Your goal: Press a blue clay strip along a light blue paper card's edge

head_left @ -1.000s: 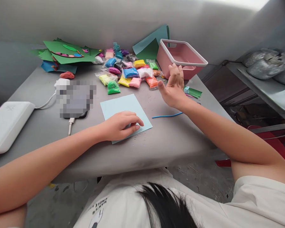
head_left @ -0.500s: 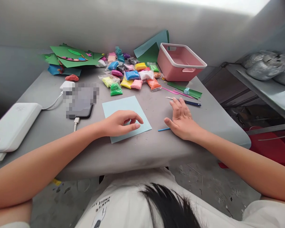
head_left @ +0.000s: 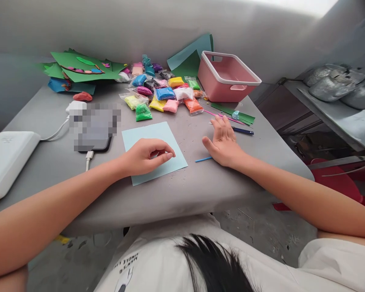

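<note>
- The left hand (head_left: 147, 156) rests over the light blue paper (head_left: 153, 133) on the counter (head_left: 158, 207), fingers curled, thumb near the forefinger; whether it pinches anything, I cannot tell.
- The right hand (head_left: 223, 145) is spread, palm down, over the thin blue strand (head_left: 203, 159), whose left end shows right of the paper.
- Beyond that hand lies a dark blue tool (head_left: 243, 131).
- Colourful packets (head_left: 164, 94) sit beside the pink basket (head_left: 223, 89).

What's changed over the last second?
The right hand moved from near the pink basket toward the person; the blue strip, partly hidden by it, shifted that way too. Nothing visibly picked up or released. Unmoved: left hand on the light blue paper, basket, colourful packets.
</note>
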`<state>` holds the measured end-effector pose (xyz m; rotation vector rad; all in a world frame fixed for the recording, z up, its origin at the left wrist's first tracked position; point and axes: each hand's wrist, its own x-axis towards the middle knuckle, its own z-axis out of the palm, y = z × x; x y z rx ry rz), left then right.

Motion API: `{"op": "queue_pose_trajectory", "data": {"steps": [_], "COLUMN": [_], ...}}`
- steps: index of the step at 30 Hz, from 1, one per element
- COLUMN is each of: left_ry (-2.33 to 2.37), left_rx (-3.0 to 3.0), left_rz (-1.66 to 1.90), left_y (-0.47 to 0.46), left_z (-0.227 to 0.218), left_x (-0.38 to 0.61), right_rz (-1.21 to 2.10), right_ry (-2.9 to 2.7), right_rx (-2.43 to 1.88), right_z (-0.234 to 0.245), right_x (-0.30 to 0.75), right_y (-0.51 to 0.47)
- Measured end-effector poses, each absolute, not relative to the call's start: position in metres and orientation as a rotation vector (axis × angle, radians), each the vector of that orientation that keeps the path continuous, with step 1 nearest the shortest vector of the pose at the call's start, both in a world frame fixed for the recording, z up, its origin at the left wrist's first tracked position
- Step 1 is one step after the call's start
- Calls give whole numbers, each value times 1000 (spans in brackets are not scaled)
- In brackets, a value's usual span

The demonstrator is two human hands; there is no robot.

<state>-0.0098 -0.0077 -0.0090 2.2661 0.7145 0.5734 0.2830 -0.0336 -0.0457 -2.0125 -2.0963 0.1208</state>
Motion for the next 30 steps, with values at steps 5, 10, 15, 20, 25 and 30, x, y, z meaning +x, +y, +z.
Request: {"op": "queue_pose_trajectory", "data": {"steps": [5,10,15,20,25,30], "left_ry": [697,694,678,682,698,697], "left_rx": [2297,2288,2286,2287,2291,2292], "left_rz": [580,582,590,622,607,578], "left_y": [-8,-8,-9,-9,-8,-8], "left_z": [-9,-9,-10,-13,-12,-11], "left_x": [-9,-9,-10,-10,-10,-9], "right_rz": [155,200,199,202,251,359], "right_ry": [-2198,-2112,-2015,-1891,-1863,-1662], "right_rx": [-1972,-2085,-2033,-1794,-1808,-1716], "right_z": [-46,-44,-36,-23,-28,-25], "right_x": [291,280,279,298,304,305], "right_y": [-68,-22,11,15,14,4]}}
